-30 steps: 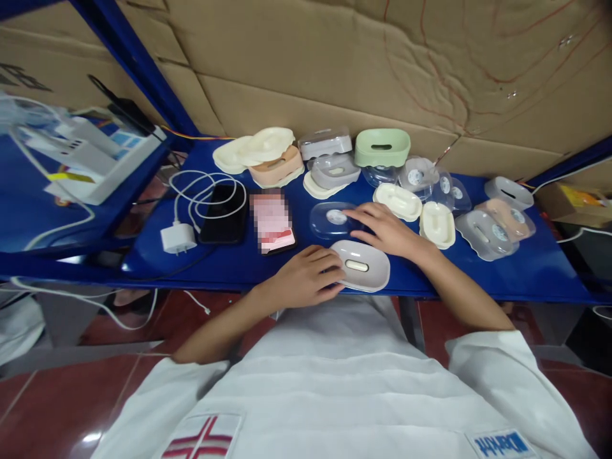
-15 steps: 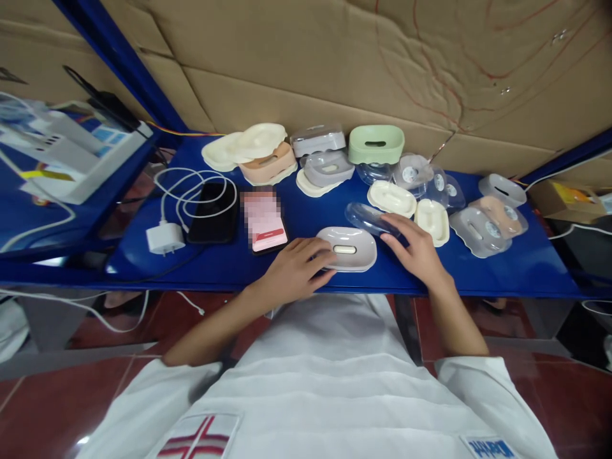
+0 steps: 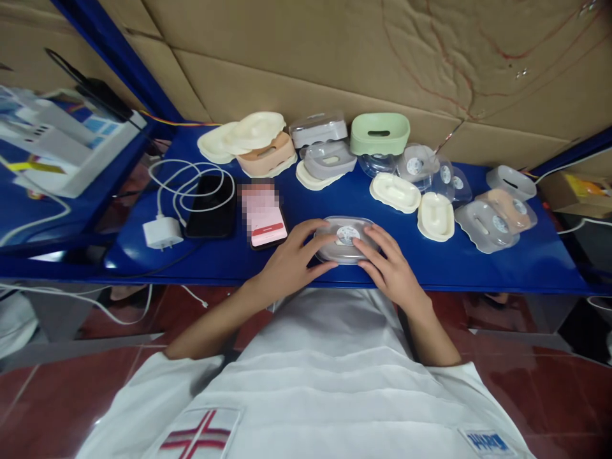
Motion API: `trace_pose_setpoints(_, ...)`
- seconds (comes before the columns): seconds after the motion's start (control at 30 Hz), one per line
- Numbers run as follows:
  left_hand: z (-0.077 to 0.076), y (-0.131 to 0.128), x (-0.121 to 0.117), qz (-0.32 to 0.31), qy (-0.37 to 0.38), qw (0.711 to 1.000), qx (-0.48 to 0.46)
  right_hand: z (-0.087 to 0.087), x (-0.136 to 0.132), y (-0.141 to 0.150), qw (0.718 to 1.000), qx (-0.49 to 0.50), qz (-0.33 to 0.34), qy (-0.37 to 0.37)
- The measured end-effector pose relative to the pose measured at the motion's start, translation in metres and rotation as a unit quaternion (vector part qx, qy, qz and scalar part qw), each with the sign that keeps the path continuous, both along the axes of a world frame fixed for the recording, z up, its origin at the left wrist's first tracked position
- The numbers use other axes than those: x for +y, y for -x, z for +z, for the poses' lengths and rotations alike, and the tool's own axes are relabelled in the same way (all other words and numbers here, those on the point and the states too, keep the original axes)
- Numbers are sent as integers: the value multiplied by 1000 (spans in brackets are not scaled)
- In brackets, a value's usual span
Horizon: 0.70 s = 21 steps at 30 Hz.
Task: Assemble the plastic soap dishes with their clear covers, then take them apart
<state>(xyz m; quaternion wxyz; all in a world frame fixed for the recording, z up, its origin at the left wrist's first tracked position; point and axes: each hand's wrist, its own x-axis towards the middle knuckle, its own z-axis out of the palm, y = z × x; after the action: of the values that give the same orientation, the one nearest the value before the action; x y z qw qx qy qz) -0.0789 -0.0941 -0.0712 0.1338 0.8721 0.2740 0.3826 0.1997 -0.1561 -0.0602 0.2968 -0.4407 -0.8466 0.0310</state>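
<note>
A grey oval soap dish sits near the table's front edge, directly in front of me. Over it lies a clear plastic lid with a round printed sticker on top; whether it is fully seated I cannot tell. My left hand grips the left end, its forefinger reaching over the lid toward the sticker. On the right end, my right hand holds the lid, fingertips along its top and rim. The slot in the dish is mostly hidden under the sticker and fingers.
A phone with a lit screen, a dark phone and a white charger lie on the left. Behind are a green soap dish, a peach one and cream trays. More lidded dishes lie right.
My right hand has brought the clear lid from behind the grey dish, out to its right, then onto the dish. My left hand has stayed at the dish's left end.
</note>
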Motion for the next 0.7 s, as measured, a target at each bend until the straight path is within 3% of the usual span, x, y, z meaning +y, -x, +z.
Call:
trace_pose_setpoints(0.33, -1, 2, 0, -11, 17, 1000, 1, 1, -3, 4, 998, -40, -22, -34)
trace_pose_setpoints(0.7, 2, 1, -2, -10, 27, 999, 14, -2, -4, 2, 999, 0, -32, -8)
